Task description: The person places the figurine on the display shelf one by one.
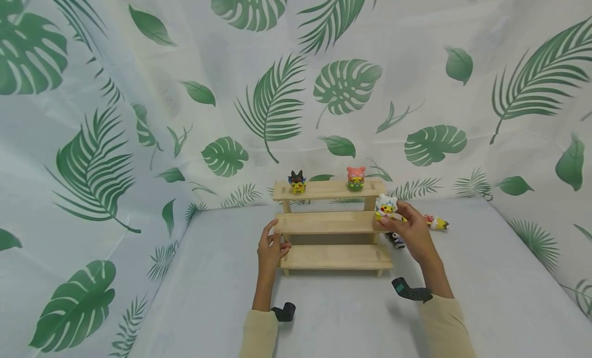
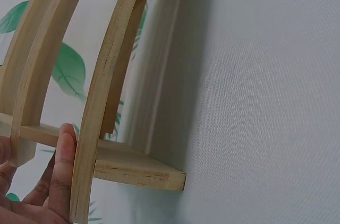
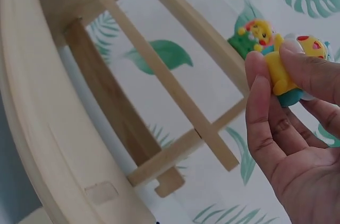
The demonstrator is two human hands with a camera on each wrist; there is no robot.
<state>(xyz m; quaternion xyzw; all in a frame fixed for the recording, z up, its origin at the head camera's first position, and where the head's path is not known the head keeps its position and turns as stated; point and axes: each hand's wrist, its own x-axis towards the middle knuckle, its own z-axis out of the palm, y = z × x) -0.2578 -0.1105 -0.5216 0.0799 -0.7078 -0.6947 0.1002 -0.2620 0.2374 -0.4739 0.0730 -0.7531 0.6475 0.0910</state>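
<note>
White-hooded yellow toy figurine (image 1: 386, 208): pinched by right hand (image 1: 413, 232) near right end of middle step (image 1: 330, 223) of pale wooden three-tier stand (image 1: 335, 256), gripped at left by left hand (image 1: 272, 250); could topple if released overhanging.

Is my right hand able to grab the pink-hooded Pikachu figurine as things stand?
Probably not: your right hand looks close to the pink-hooded Pikachu figurine, but it pinches the white-hooded Pikachu figurine.
</note>
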